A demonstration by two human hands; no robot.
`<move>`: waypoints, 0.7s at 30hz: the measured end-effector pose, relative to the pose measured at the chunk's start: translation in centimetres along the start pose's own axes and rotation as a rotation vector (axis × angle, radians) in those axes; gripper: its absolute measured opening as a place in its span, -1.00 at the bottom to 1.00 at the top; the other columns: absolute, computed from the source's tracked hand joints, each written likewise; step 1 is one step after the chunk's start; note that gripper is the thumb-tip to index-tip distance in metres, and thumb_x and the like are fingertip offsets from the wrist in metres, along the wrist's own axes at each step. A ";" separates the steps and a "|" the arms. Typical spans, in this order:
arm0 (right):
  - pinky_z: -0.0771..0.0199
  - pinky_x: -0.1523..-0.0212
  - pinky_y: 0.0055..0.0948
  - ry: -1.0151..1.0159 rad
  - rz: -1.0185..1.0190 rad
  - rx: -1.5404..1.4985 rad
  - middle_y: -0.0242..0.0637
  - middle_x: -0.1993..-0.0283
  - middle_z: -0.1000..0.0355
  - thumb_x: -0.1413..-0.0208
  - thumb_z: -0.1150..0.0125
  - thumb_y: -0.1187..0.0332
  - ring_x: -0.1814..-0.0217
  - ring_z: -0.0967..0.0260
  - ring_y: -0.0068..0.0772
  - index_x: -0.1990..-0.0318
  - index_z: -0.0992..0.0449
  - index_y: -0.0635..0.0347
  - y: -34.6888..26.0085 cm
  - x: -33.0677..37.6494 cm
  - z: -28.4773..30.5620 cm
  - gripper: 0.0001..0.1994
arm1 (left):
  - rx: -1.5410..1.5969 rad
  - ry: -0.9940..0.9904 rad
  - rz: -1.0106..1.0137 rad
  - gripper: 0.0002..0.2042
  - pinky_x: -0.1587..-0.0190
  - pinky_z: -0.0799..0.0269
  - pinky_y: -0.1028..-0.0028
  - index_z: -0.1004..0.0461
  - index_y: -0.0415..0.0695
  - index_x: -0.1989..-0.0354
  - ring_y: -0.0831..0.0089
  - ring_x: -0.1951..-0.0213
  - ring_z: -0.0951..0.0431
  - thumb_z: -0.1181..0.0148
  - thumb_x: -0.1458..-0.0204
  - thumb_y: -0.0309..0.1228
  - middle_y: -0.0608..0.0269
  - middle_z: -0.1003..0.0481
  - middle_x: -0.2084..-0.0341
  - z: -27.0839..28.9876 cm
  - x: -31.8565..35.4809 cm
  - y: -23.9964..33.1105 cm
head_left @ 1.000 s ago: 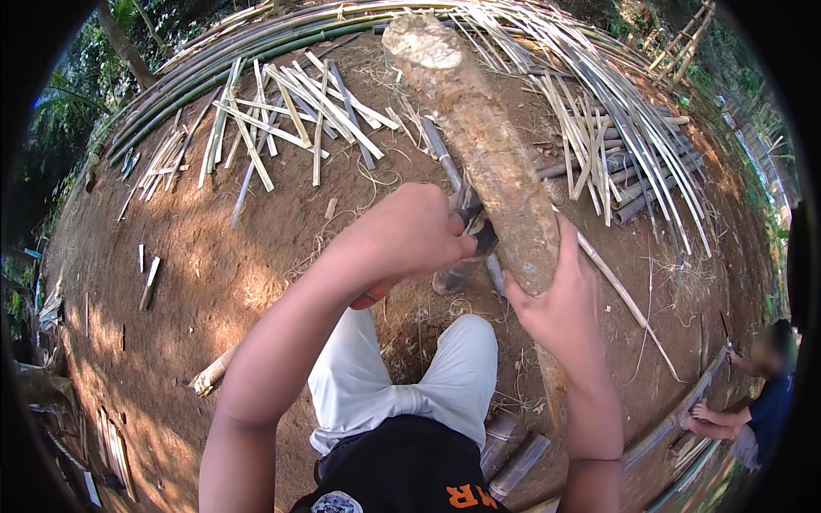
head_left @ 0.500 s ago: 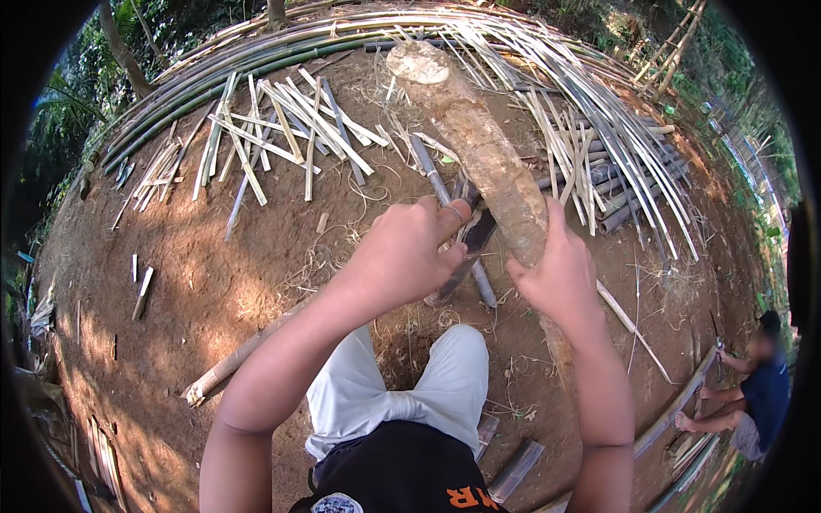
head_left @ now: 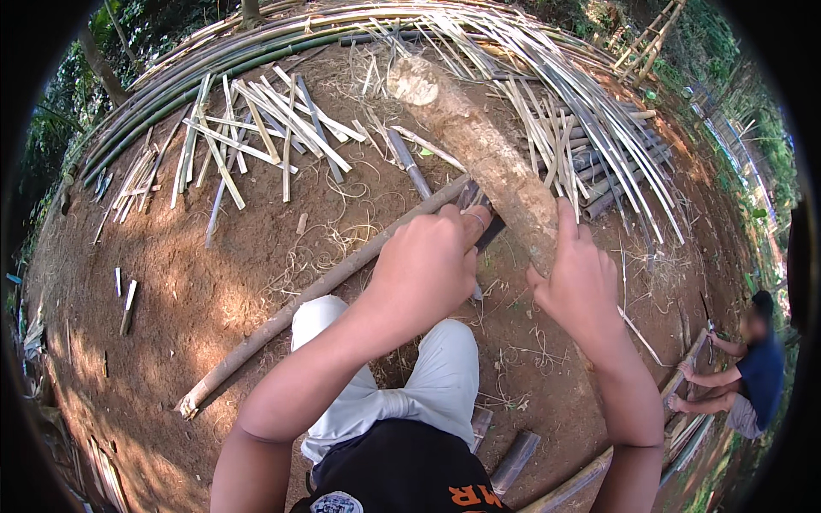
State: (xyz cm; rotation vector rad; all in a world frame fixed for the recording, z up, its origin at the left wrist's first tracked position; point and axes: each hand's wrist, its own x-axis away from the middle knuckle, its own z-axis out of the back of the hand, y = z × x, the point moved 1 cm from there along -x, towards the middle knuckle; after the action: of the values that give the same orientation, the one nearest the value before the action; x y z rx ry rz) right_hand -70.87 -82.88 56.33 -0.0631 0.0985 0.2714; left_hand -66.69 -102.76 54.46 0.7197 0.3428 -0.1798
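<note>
A thick, rough wooden log (head_left: 492,158) slants through the middle, its pale sawn end pointing away from me. My right hand (head_left: 581,278) is closed round the near part of this log, thumb on one side and fingers on the other. Just left of the log, my left hand (head_left: 432,265) is closed with thumb and fingers on a dark bamboo piece (head_left: 491,232). Most of that piece is hidden behind the hand and the log. A long brown pole (head_left: 282,321) lies on the ground beyond my left forearm and knee.
Pale split bamboo strips (head_left: 274,128) lie scattered at the far left. More long strips (head_left: 590,128) cover dark bamboo poles (head_left: 607,162) at the right. Green bamboo poles (head_left: 214,77) line the back. A person (head_left: 753,368) crouches at the right edge, hands on a bamboo length.
My view has shifted, so the ground things sit further left. Both hands have moved slightly right and down. More of the brown pole shows beyond my left arm. Both hands keep their grip.
</note>
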 end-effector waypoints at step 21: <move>-0.55 0.07 0.06 0.236 0.032 -0.114 0.21 0.01 -0.48 0.06 -0.49 0.30 0.09 -0.55 0.30 -0.41 -0.06 0.21 2.1 1.4 -0.5 -0.10 | -0.020 -0.061 0.047 -0.73 0.24 -0.58 -0.01 -0.53 -0.25 0.03 -0.14 0.33 -0.63 -0.13 -0.09 -0.50 -0.20 -0.54 0.30 0.5 1.6 -0.1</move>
State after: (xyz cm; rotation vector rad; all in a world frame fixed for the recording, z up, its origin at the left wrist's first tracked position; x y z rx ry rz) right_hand -70.17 -80.56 55.54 -0.2066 0.3190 0.3003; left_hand -65.11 -103.30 54.16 0.7003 0.2689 -0.1532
